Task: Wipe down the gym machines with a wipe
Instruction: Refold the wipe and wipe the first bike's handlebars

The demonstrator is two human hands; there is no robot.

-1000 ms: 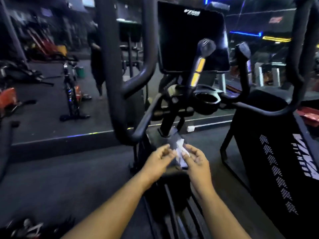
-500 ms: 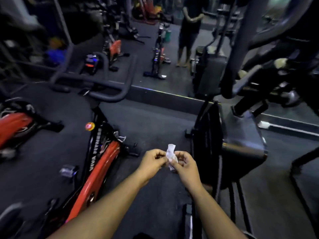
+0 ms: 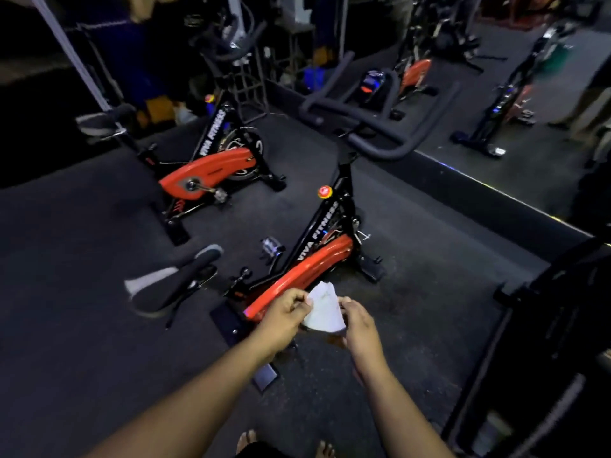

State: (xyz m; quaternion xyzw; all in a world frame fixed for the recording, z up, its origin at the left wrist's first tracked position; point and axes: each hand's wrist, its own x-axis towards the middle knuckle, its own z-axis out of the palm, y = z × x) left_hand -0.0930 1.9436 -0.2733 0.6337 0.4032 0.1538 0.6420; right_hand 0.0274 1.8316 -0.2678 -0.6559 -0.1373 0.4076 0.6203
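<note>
You've got the crumpled white wipe (image 3: 324, 308) stretched between both hands, in the air above the rear of the near bike. Your left hand (image 3: 283, 317) pinches its left edge between thumb and curled fingers; your right hand (image 3: 359, 322) grips the right edge, fingers curled round it. The wipe touches no machine.

Directly under and beyond your hands: the near black-and-red spin bike with white "VIVA FITNESS" lettering (image 3: 318, 246). Its red chain guard runs up from just behind your left hand. Its black saddle with a grey rear (image 3: 172, 282) sits to the left, its black looped handlebar (image 3: 373, 127) further off, up and to the right. Nothing lies between the wipe and the red guard.

A second black-and-red spin bike of the same type (image 3: 208, 166) stands well apart, further left. That makes two bikes on this dark rubber floor (image 3: 82, 259). More red-and-black bikes show at top right, apparently mirror reflections; count unclear, too blurred.

A large black machine frame (image 3: 558, 325) is close on your right. Your bare toes (image 3: 246, 439) are at the bottom edge.
</note>
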